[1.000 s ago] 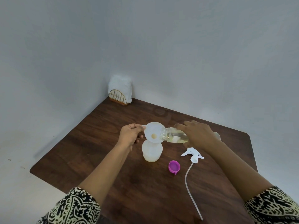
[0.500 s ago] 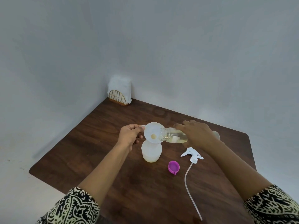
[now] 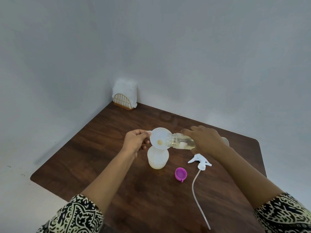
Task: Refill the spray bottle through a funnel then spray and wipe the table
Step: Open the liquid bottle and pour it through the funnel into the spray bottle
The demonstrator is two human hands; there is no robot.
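The dark brown wooden tabletop (image 3: pixel 117 165) fills the lower half of the view, with a white stack of napkins in a gold wire holder (image 3: pixel 124 96) at its far corner, toward 11 o'clock. Near the middle stands the translucent white plastic spray bottle (image 3: pixel 157 158), uncapped, a little pale liquid at its bottom. A white plastic funnel (image 3: pixel 159 137) sits in its neck, tilted toward the viewer. The left hand (image 3: pixel 135 142) has its grip pinched on the funnel's rim tab at 9 o'clock of the funnel. The right hand (image 3: pixel 206 140) has its grip wrapped around a clear plastic refill bottle (image 3: pixel 180 141) of yellowish liquid, held nearly level with its mouth at the funnel's 3 o'clock edge. At 4 o'clock from the spray bottle lies the white trigger sprayer head (image 3: pixel 200 161) with its long dip tube, and between them, nearer, a magenta plastic cap (image 3: pixel 180 174).

The refill is under way. The risks, as I judge them: the funnel leans, so a fast pour could slop over its low rim onto the tabletop; the spray bottle is light and nearly empty, so a nudge from either hand could tip it.
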